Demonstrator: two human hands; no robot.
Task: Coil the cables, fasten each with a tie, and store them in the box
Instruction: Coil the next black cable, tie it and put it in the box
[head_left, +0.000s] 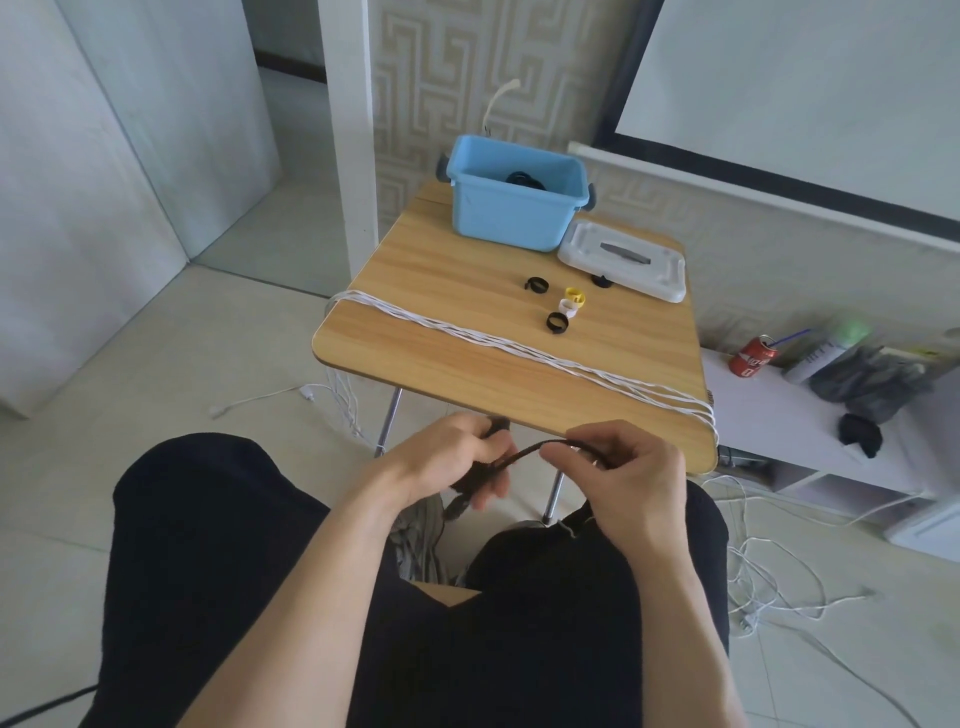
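Left hand (451, 456) grips bundled black cable (511, 460) below near desk (457, 364) edge; right hand (618, 467) pinches free run of same cable. White cables (519, 345) lie stretched across desk, ends hanging off both sides. Ties (558, 321) loose mid-desk, black, yellow, white. Blue box (511, 208) at far edge, dark coil inside; white lid (623, 265) right of it. Red can (753, 356) on shelf at right, lettering unreadable.

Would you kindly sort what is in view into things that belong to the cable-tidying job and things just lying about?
Job: black cable held by left hand and right hand; white cable; ties; blue box; lid.
Lying about: cola can; green-capped bottle; dark cloth.
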